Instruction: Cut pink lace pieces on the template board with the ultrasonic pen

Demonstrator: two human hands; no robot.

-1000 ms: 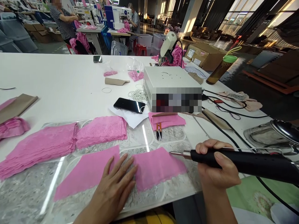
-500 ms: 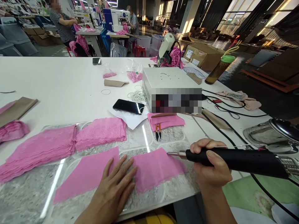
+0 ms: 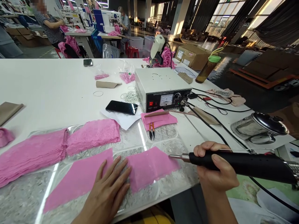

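Observation:
My left hand lies flat, fingers spread, over the inner edges of two pink fabric pieces. One piece extends to its left and the other to its right; whether they join beneath the palm is hidden. In my right hand is a black handheld ultrasonic welder, fingers wrapped round its body. Its thin metal tip points left and sits at the upper right edge of the right-hand piece; I cannot tell whether it touches. Two stacks of pink lace-edged fabric lie behind the left piece.
A white control box with a dial stands behind the work, black cables running right. Thread snips rest on folded pink fabric. Nearby are a phone, a glass pot and a bottle. Two people sit at sewing machines beyond.
The whole view has shifted, so most things appear farther left. The welder tip now sits a little lower along the right piece's edge. My left hand stays flat on the fabric.

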